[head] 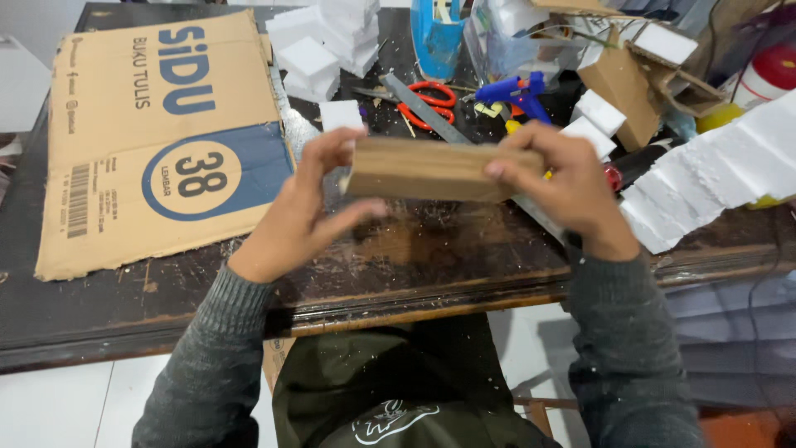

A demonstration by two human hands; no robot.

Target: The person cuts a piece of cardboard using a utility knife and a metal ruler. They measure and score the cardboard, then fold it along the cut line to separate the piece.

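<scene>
A dark, scratched wooden table [431, 257] fills the view, its near edge running across the frame just above the person's lap, with pale floor tiles showing below it at the left.

At the back of the table stands a clear plastic container [518, 46]; what lies inside it is too blurred to tell. Beside it rises an upright blue holder [435, 33] with something pale in its top.

Both hands lift one flat, oblong cardboard piece [435, 168] above the middle of the table. The left hand [311, 207] is half curled, thumb under and fingers over the piece's left end. The right hand [564, 178] clasps the right end, fingers wrapped over the top edge.

One large flattened cardboard sheet [157, 141] with blue print covers the table's left part, reaching close to the near edge. A heap of white foam blocks [323, 41] sits behind it; the exact count is unclear. One long foam slab [713, 174] juts over the right edge. There is one pair of orange-handled scissors [427, 104], one metal ruler [423, 108] beside them, one blue glue gun [514, 91], and one small cardboard model [638, 75] with foam pieces.

Bare tabletop lies under and in front of the hands, between the sheet and the slab.
</scene>
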